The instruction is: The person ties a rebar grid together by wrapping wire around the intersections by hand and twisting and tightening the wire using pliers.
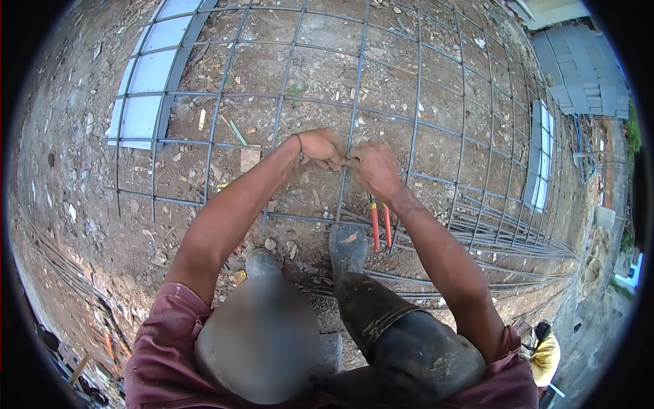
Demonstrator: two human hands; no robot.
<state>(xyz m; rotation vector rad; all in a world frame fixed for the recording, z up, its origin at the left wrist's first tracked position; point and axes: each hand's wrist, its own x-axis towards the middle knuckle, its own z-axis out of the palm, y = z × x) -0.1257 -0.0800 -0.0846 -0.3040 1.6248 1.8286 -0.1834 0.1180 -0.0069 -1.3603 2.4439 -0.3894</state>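
Dull grey steel-bar grid [415, 121], open squares, sitting over bare brown dirt [68, 136] just ahead of the person. The bar at the hands [355, 106] points away lengthwise, leaning slightly right. Left hand [321, 148] and right hand [375, 165]: fingers bunched nearly closed there, can't tell what they're gripping.

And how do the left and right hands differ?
The left hand has a dark band at its wrist; none shows on the right hand.
The left hand sits mostly left of the mesh bar, the right hand mostly right.
The right hand is nearer the red-handled tool than the left hand.
Shared: both bare, fingers meeting near that bar.
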